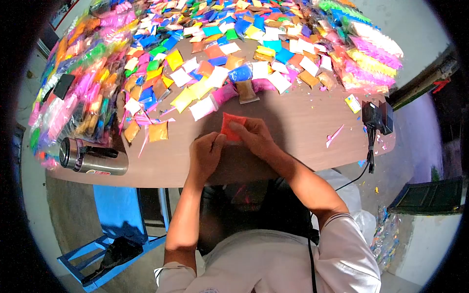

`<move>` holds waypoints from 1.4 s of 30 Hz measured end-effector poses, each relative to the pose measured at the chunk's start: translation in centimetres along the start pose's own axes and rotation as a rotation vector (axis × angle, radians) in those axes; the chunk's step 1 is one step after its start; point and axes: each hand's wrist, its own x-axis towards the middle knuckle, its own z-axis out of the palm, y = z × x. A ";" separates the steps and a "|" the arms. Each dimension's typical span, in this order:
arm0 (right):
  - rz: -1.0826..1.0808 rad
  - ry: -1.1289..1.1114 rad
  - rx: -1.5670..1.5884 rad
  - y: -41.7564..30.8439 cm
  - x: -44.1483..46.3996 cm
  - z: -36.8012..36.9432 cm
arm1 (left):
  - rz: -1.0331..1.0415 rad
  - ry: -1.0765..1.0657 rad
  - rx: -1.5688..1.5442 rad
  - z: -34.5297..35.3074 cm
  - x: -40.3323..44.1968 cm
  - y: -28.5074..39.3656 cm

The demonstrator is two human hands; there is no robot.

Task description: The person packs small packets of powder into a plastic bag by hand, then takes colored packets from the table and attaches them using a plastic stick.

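Note:
A small red packet [232, 128] is held up over the near part of the table, in front of my body. My right hand [255, 138] grips it from the right, the thumb lying across its face. On the other side, my left hand [207, 150] is closed, its fingertips pinching at the packet's lower left edge. Just beyond my hands lie a brown packet [246, 91], a magenta packet [224, 93] and a white packet [202, 107]. A blue packet [240, 73] is a little farther back.
Many colored packets cover the far side of the brown table [293, 141]. Clear bags of packets [371, 53] are piled at the right, with more at the left. A steel flask [93, 156] lies at the left edge; a black power adapter [375, 117] sits at the right.

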 end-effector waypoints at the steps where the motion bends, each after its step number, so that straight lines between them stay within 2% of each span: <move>1: 0.000 0.014 0.040 0.0 0.0 0.2 | -0.024 -0.010 0.000 -0.1 0.0 0.1; 4: -0.122 0.033 -0.028 -0.3 0.0 0.5 | 0.022 0.012 -0.017 0.2 0.0 -0.4; 7: -0.101 0.005 -0.115 -0.2 0.1 -0.1 | 0.081 0.020 0.036 0.6 -0.1 -1.0; 11: -0.099 -0.030 -0.059 0.3 0.2 -0.3 | 0.143 0.039 0.049 0.5 0.0 -0.6; 13: -0.095 -0.057 -0.045 -0.6 -0.1 0.2 | -0.013 0.012 0.027 0.2 0.0 0.1; 16: -0.134 -0.132 -0.226 -1.2 0.0 -0.3 | -0.003 -0.003 0.026 0.3 -0.1 -0.3; 20: -0.111 -0.121 -0.230 -0.2 0.4 -0.3 | 0.029 0.000 0.046 0.2 -0.1 0.2; 23: -0.101 -0.061 -0.156 -0.8 0.0 0.4 | 0.012 0.035 -0.048 0.3 -0.1 0.5; 25: -0.188 0.080 -0.053 -1.1 -0.2 0.7 | -0.004 -0.002 0.026 0.2 -0.1 0.1; 29: -0.091 0.061 -0.023 0.0 0.0 0.0 | 0.039 0.031 0.031 0.2 -0.4 -0.2; 32: -0.088 0.039 -0.069 0.3 0.3 -0.3 | 0.070 0.013 0.074 0.2 -0.2 -0.1; 35: -0.099 0.059 0.049 -0.1 0.2 0.0 | 0.000 -0.024 0.057 0.1 -0.1 0.1; 37: -0.167 0.061 -0.021 -0.2 0.2 0.1 | 0.052 0.007 0.072 0.2 -0.2 -0.3; 42: -0.126 0.020 -0.056 0.0 0.3 -0.3 | 0.100 0.048 0.043 0.3 -0.2 0.0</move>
